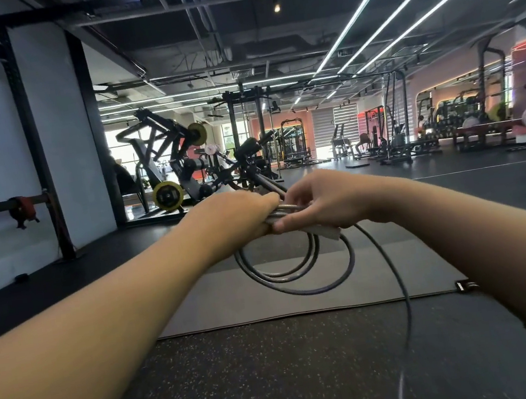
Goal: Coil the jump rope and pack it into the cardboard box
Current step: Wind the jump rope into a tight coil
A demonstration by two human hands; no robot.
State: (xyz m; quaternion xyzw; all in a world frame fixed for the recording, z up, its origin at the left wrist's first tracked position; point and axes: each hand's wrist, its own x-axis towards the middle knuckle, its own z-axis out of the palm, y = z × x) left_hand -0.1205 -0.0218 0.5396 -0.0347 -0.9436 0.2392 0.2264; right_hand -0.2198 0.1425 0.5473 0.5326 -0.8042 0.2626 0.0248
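At centre frame, the left hand is clenching the jump rope coils and the right hand is pinching its handle, but the tail trailing toward five o'clock is risking a snag.

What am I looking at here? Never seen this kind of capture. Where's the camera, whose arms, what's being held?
There is no machine: a person wears one wide-angle camera on the head, looking forward and down, so both bare forearms reach in from the bottom edge. The setting is a gym with weight machines behind. The left hand and right hand meet in the middle, both closed on a dark jump rope. Several loops hang below the hands, and a light-coloured handle pokes out under the right hand. One loose strand trails down to the right toward the camera. Below lie a grey mat and speckled rubber floor. No cardboard box is in view.
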